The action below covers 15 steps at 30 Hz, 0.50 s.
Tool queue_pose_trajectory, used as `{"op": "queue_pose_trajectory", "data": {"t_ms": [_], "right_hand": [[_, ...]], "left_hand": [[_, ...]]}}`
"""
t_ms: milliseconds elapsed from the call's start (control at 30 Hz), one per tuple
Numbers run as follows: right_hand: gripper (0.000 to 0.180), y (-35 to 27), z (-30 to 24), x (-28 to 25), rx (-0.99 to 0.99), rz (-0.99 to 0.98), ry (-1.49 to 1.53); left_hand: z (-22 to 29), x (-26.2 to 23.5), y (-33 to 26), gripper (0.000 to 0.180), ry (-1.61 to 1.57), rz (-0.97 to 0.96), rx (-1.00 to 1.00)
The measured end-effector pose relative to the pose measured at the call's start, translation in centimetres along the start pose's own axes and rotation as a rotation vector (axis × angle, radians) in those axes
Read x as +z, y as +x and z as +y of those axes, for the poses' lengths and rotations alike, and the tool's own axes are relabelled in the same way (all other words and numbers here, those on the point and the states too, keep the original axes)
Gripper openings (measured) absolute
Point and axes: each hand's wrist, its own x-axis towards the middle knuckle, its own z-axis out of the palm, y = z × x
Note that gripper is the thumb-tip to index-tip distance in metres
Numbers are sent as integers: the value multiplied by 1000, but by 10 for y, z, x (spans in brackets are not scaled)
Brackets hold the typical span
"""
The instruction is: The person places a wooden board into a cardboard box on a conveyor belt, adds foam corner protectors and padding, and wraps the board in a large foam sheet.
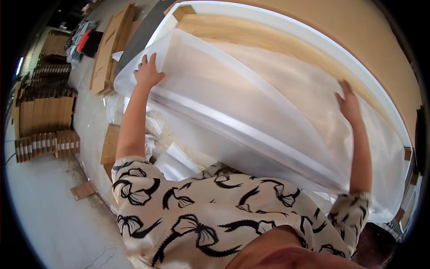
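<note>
A translucent white foam sheet (215, 80) lies over a long wooden panel (251, 32) with a raised white edge (313, 33). The sheet is folded over itself in part, and its near side hangs down toward my body. My left hand (148, 71) rests on the sheet near the panel's left end, fingers spread. On the far right, my right hand (349, 106) lies against the sheet with its fingers apart, close to the strip of bare wood. Neither hand grips anything.
Small brown corner pieces (182, 12) sit along the panel's white edge. A large cardboard sheet (358, 36) lies beyond it. Stacked flat cardboard (47, 112) stands on the floor at left, with long cartons (112, 49) nearer. Scraps of white wrapping (172, 163) lie below the panel.
</note>
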Motion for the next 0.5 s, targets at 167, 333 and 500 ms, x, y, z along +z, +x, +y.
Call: {"op": "queue_pose_trajectory", "data": {"t_ms": [167,333,500], "right_hand": [[36,70,-68,56,137,-217,64],[20,63,-10,65,261,-80,-31],[22,63,45,30,633,173,-254]], "left_hand": [[-40,36,40,39,-32,-29,65],[-112,16,105,24,-1107,-93,-260],[-56,7,171,28,-1547,121,15]]}}
